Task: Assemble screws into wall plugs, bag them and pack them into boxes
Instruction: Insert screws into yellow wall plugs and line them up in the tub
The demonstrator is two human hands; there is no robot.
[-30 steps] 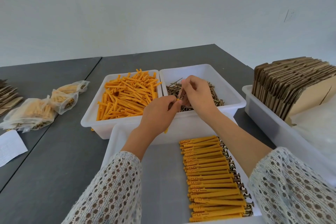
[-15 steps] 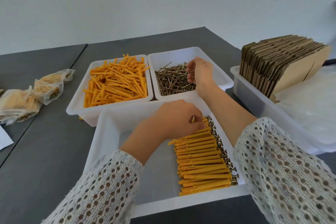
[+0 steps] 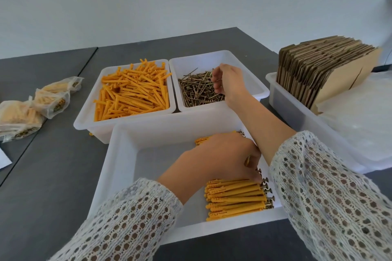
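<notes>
Grey table, orange plugs in row, brass screw heads rightward.

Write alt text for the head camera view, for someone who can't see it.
A person's left hand rests on a row of assembled wall plugs in a white tray, while the right hand reaches into a bin of screws. Beside it sits a bin of orange plugs, with filled bags left and flat cartons right.
</notes>
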